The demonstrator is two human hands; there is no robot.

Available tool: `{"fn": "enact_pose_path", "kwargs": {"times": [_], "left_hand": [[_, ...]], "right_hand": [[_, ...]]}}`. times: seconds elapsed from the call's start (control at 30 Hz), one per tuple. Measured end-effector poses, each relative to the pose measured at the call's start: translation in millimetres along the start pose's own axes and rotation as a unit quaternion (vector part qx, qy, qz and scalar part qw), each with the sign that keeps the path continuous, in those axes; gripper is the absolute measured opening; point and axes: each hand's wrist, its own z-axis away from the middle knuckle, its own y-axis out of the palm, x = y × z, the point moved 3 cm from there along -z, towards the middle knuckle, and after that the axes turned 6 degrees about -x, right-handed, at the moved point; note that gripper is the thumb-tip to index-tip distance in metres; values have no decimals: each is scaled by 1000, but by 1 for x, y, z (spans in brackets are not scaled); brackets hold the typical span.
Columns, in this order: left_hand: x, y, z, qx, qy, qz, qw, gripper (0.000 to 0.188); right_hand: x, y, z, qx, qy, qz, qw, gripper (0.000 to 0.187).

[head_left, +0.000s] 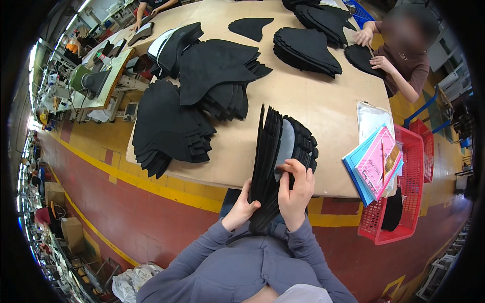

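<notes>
A thick stack of black cut fabric pieces (268,151) stands on edge at the table's near edge, its layers fanned apart. My left hand (241,208) grips the stack's lower left side, thumb toward me. Among the layers a smooth grey piece (286,144) shows, with scalloped black edges to its right. My right hand (295,194) is closed, its thumb and fingers pinching the lower end of the grey piece. The fingertips are partly hidden by the layers.
Piles of black pieces lie at left (169,123), centre (217,70) and back (305,50) of the table (303,101). Booklets (376,164) overhang the right corner by a red basket (376,222). A co-worker (411,60) handles a black piece at far right.
</notes>
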Motion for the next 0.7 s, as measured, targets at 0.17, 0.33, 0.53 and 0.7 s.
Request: {"fn": "enact_pose_path", "kwargs": {"times": [0.17,0.33,0.53,0.7], "left_hand": [[-9,1,-9,-18,-6,-36,999,98],[-18,6,-9,-13,-12,-36,999,92],[-13,4,-10,-12,-4,-19,1000,90],[-15,5,-10,-11,-12,-17,1000,93]], "right_hand": [[4,1,-11,-6,22,-23,999,48],[1,2,-10,-10,34,-28,999,53],[-5,5,-7,-19,47,-63,997,54],[-1,3,-10,-12,55,-74,996,53]]}}
